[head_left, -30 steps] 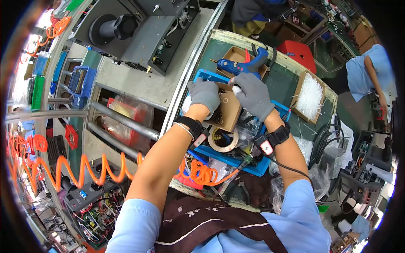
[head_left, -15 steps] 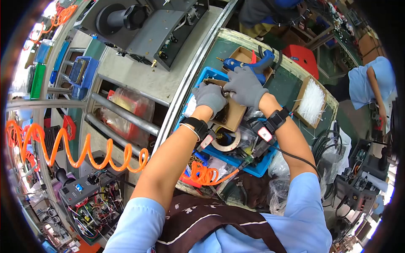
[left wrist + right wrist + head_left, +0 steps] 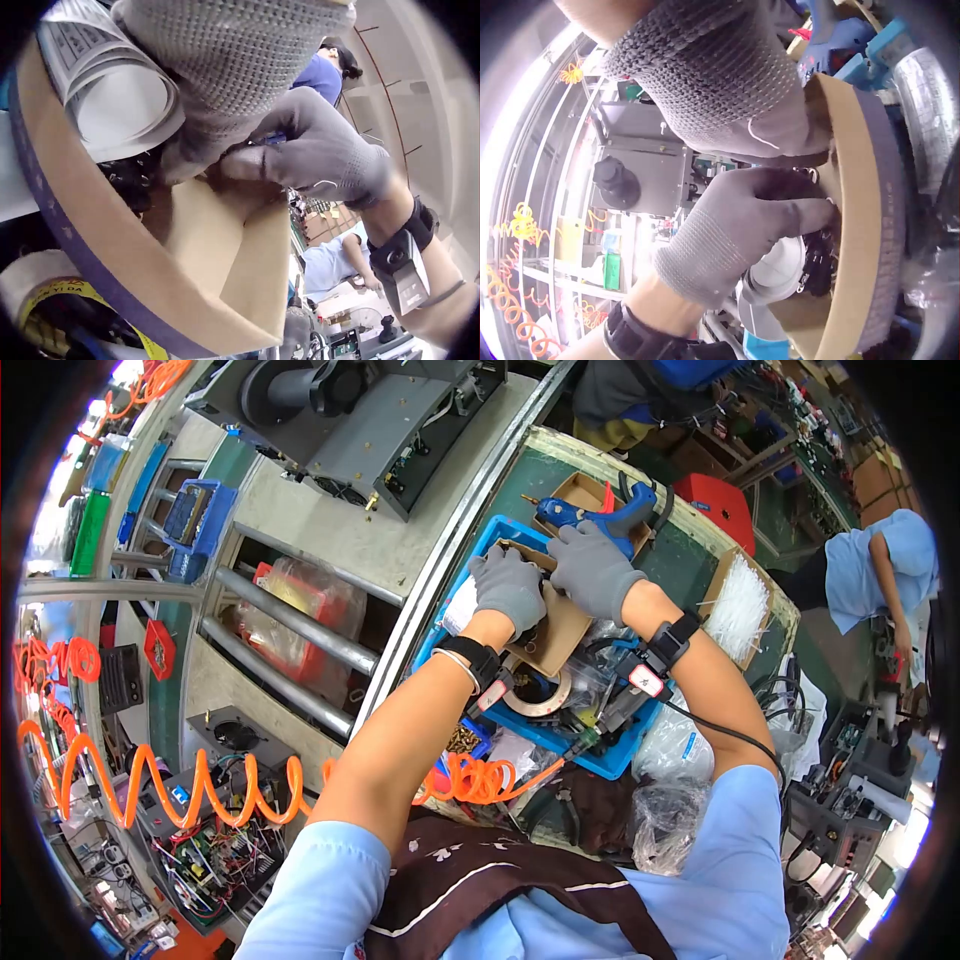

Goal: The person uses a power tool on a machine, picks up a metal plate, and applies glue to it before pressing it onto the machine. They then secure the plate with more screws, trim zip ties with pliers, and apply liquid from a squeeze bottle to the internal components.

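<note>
Left hand (image 3: 510, 590) and right hand (image 3: 594, 572) meet over the open cardboard box (image 3: 562, 640), fingers inside; grip cannot be determined. Box contents: black parts (image 3: 821, 262). Printed paper roll (image 3: 124, 105): beside left hand. Blue tray (image 3: 608, 762), below hands: contains tape roll (image 3: 540, 709), core marked "YI DA".

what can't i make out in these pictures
Head: what is under the left hand; its own back hides it.
Right wrist: the fingertips of the right hand; the back of its glove hides them.
Right wrist: what the dark parts in the cardboard box are; too small.
Left wrist: print on the rolled paper; too blurred.
Head: the grey machine's far end; top edge cuts it.
</note>
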Demonstrator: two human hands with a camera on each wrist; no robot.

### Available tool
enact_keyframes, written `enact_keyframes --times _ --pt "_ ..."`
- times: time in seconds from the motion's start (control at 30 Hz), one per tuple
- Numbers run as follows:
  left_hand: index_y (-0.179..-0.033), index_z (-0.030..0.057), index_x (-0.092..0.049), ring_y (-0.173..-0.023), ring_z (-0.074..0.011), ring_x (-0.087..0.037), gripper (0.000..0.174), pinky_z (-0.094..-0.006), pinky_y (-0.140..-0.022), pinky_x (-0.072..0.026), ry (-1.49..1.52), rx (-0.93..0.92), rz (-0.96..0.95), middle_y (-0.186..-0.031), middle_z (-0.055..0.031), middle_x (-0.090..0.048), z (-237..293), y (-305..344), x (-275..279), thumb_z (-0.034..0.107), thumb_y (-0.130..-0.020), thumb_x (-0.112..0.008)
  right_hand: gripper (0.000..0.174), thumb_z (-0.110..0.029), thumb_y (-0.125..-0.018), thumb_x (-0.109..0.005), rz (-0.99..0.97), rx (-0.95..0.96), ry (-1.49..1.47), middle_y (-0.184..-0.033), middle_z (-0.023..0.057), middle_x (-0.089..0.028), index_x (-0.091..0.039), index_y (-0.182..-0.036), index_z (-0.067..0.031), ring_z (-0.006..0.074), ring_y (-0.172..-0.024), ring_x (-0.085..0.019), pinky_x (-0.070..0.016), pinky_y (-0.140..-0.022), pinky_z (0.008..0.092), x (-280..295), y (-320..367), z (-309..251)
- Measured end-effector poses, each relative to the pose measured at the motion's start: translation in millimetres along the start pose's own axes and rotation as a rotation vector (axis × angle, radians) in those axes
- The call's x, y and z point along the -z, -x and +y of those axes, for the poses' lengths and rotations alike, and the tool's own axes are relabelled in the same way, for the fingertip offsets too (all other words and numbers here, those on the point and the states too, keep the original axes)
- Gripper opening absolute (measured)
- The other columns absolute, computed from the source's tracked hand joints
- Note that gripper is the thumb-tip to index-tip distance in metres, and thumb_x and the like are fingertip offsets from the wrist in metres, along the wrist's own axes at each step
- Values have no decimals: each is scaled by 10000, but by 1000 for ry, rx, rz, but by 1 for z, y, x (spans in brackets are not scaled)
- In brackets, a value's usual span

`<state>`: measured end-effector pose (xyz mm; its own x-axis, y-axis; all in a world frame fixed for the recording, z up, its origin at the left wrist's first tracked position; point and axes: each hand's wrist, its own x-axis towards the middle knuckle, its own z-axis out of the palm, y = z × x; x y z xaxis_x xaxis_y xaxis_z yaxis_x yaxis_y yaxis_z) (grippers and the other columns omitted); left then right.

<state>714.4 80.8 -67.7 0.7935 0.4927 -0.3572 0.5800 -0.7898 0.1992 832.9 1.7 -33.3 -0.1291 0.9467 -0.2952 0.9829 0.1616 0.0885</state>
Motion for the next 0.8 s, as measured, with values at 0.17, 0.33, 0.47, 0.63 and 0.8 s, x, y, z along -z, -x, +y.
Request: enact_keyframes --times 0.17,0.33,0.47,0.63,0.8 --pt "-1013 122 -674 -1148 -283 -414 404 -455 -951 -272 -10 -42 -25 -1113 -99 -567 -2 1 3 334 -671 -642 166 -182 -688 -645 149 -18 -33 -968 49 -546 -714 -839 -197 234 -1004 -476 -368 -860 371 -11 -5 -3" --pt "-1048 121 -659 -1138 -269 -428 453 -450 -955 -274 -18 -83 -112 -1135 -90 -567 -8 1 7 321 -643 -693 143 -202 -683 -650 217 32 41 -979 39 -547 -703 -814 -173 222 -994 -472 -364 -857 357 -25 -9 -2" --pt "-1041 119 -659 -1116 -270 -440 435 -459 -957 -267 -41 -95 -111 -1104 -90 -573 -4 3 10 302 -648 -689 134 -144 -721 -612 136 54 13 -1003 33 -573 -713 -808 -143 203 -1012 -483 -362 -834 325 -15 -8 -7" --pt "-995 119 -679 -1099 -262 -446 384 -444 -958 -252 -120 -48 19 -1096 -83 -554 3 -2 -13 325 -671 -668 123 -179 -705 -632 90 39 14 -974 32 -572 -708 -780 -117 199 -996 -485 -359 -839 323 -22 -3 -14" --pt "-975 140 -692 -1112 -265 -436 322 -464 -974 -231 -62 -33 -58 -1104 -79 -552 2 0 -3 280 -692 -635 123 -234 -701 -645 103 -57 -128 -937 42 -562 -709 -771 -155 219 -965 -483 -358 -839 343 -7 18 -7"
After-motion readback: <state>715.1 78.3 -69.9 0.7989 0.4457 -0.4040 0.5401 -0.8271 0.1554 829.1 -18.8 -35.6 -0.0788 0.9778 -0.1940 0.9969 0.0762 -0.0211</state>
